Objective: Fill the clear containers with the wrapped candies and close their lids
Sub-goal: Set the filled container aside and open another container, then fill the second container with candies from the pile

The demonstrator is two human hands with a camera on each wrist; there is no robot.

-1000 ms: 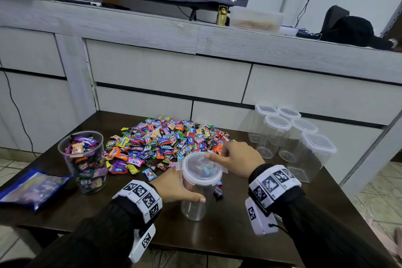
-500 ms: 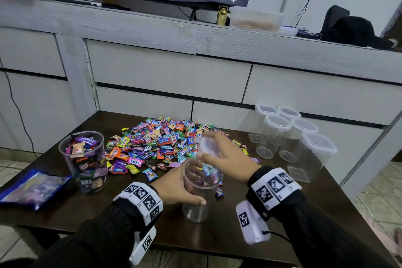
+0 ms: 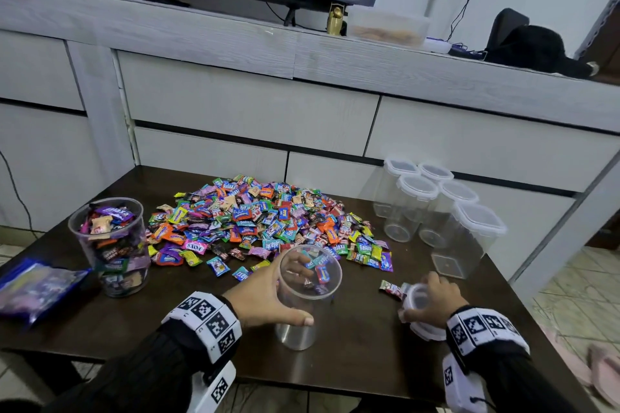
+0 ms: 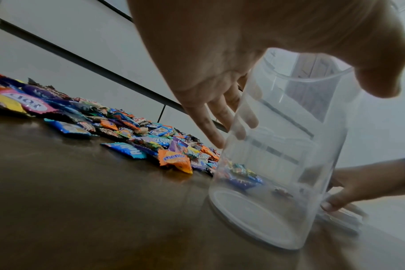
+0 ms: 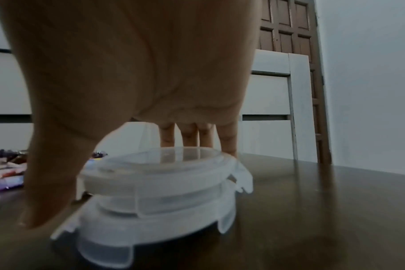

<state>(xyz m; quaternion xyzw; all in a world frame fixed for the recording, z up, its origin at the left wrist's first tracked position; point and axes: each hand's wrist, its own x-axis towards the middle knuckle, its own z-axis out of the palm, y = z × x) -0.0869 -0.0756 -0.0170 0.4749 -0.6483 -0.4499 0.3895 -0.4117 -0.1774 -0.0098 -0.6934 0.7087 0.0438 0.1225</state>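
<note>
At the dark wooden table point(image 3: 362, 355), my left hand point(image 3: 260, 295) is wrapping its thumb and fingers around an open, round clear plastic container point(image 3: 307, 298), which is standing upright and empty just in front of the heap of colourful wrapped candies point(image 3: 265, 221). My right hand point(image 3: 432, 303) is curling its thumb and fingers over the rim of a round translucent lid point(image 5: 160, 175) (it is sitting on top of a second lid point(image 5: 150, 235) of the same kind) to the container's right. Another clear container full of candies point(image 3: 112, 245) is standing uncovered at the left. Five lidded empty clear containers point(image 3: 436, 211) are clustering at the table's far right.
</note>
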